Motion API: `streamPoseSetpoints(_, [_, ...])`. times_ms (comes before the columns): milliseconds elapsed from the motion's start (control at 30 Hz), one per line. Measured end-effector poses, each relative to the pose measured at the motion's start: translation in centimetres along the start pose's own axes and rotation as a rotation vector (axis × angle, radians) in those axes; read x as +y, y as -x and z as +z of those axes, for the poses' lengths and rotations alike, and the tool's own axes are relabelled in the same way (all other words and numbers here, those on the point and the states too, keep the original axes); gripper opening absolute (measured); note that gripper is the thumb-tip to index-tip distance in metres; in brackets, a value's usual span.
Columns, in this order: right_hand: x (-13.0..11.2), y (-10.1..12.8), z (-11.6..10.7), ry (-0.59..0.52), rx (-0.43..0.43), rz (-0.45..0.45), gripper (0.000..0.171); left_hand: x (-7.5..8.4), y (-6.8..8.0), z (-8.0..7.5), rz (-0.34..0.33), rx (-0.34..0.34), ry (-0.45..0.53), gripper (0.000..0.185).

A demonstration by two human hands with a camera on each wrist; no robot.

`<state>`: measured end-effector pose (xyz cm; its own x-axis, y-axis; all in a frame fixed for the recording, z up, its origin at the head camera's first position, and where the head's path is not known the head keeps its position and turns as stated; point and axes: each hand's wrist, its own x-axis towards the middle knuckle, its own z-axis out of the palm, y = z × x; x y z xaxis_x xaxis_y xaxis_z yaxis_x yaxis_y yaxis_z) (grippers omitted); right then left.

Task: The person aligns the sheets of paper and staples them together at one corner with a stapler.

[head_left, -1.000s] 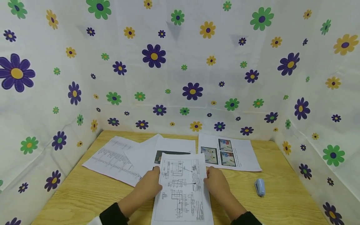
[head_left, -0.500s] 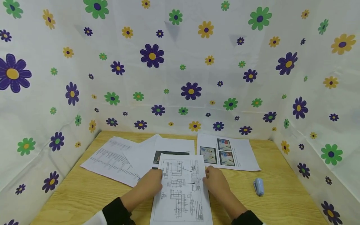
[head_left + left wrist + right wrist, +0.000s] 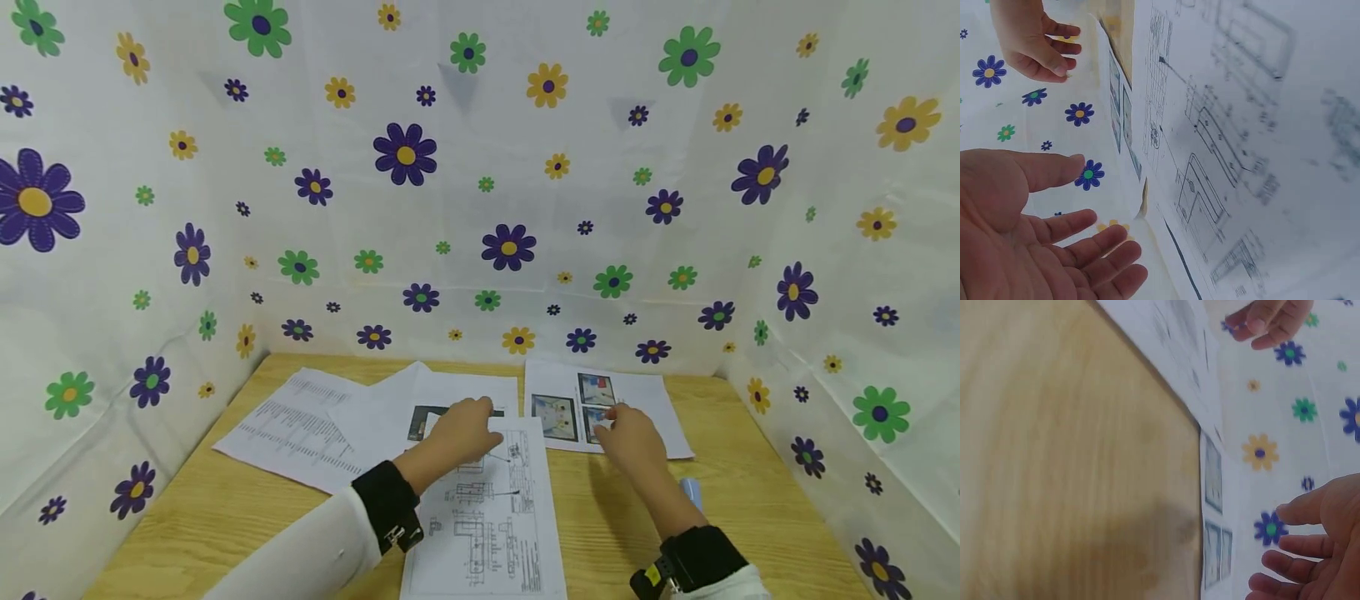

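A sheet with technical line drawings (image 3: 517,542) lies at the front middle of the table. Over its upper part hovers my left hand (image 3: 459,437); in the left wrist view the left hand's fingers (image 3: 1107,244) are spread and hold nothing. My right hand (image 3: 636,446) is raised near a printed sheet with photos (image 3: 648,400) at the back right. Loosely bent and apart, the right fingers (image 3: 1291,565) hold nothing in the right wrist view. Partly hidden behind the right forearm is a small light-blue stapler (image 3: 692,492).
Overlapping text sheets (image 3: 300,425) lie at the back left, beside a page with a dark picture (image 3: 423,421) partly covered by the left hand and the drawing sheet. Flower-printed white cloth (image 3: 337,208) walls the wooden table (image 3: 195,525) at the back and sides.
Both hands have let go of the drawing sheet's side edges and lifted. The left moved up and right over the sheet, the right moved right and away from it. The sheet stayed in place.
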<state>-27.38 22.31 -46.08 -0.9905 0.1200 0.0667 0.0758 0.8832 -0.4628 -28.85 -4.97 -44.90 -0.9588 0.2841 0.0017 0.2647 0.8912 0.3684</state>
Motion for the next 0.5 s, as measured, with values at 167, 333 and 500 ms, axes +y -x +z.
streamPoseSetpoints(167, [3.2, -1.9, -1.7, 0.045, 0.013, 0.065, 0.046, 1.3, -3.2, 1.1, 0.019, -0.023, 0.016, 0.045])
streamPoseSetpoints(333, [5.5, -2.9, -2.4, 0.059, 0.013, 0.134, 0.050, 2.3, -5.8, 2.1, 0.006, -0.049, 0.055, 0.046])
streamPoseSetpoints(500, [6.8, -3.5, -2.6, 0.075, 0.003, 0.185, 0.053, 3.3, -7.8, 3.0, -0.033, -0.060, 0.070, 0.046])
